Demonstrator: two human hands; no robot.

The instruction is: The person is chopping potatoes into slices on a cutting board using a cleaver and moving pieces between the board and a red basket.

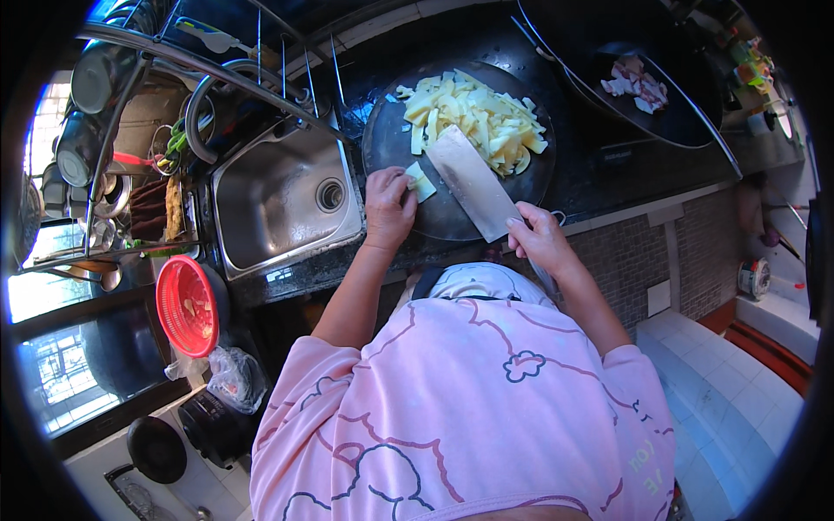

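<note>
My left hand (391, 205) rests at the left edge of a round dark cutting board (449, 225), its fingertips on a flat pale yellow vegetable piece (421, 182). In my right hand (542, 238) is the handle of a wide-bladed cleaver (470, 185). The blade lies slantwise over the board, its far end beside a heap of pale yellow cut vegetable pieces (466, 114). A narrow gap parts the blade from the piece under my left fingers.
A steel sink (280, 195) is left of the board, below a metal dish rack (215, 62). On the right stands a wok (690, 130) with sliced meat (635, 84) in it. A red plastic basket (187, 306) and a plastic bag (236, 380) are at the lower left.
</note>
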